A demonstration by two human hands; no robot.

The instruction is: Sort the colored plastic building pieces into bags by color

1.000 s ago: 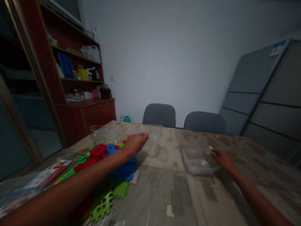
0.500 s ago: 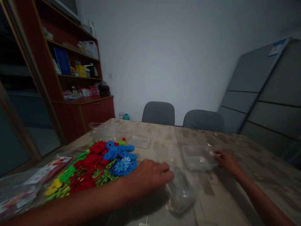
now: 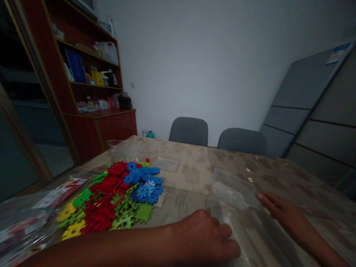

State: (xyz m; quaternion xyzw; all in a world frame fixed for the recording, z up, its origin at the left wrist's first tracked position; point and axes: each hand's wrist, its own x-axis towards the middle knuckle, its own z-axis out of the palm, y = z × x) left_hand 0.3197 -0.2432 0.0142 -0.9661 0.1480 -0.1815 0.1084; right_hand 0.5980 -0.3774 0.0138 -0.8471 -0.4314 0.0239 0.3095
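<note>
My left hand is closed, its fingers curled at a clear plastic container low in the middle of the head view. Much of that container is hidden by the hand or blurred. My right hand pinches the right edge of a second plastic container, which is tilted above the table. The two containers lie close together or overlap; whether they touch I cannot tell. To the left of my left hand spreads a pile of toothed plastic building pieces, with red, blue, green and yellow ones.
Behind the pile sit a clear plastic tray and a larger clear container. A printed plastic bag lies at the left. The patterned table has two grey chairs at its far side. A red-brown cabinet stands back left.
My left hand has moved right and nearer to me. The container in my right hand has tilted, and my right hand has shifted slightly right and down.
</note>
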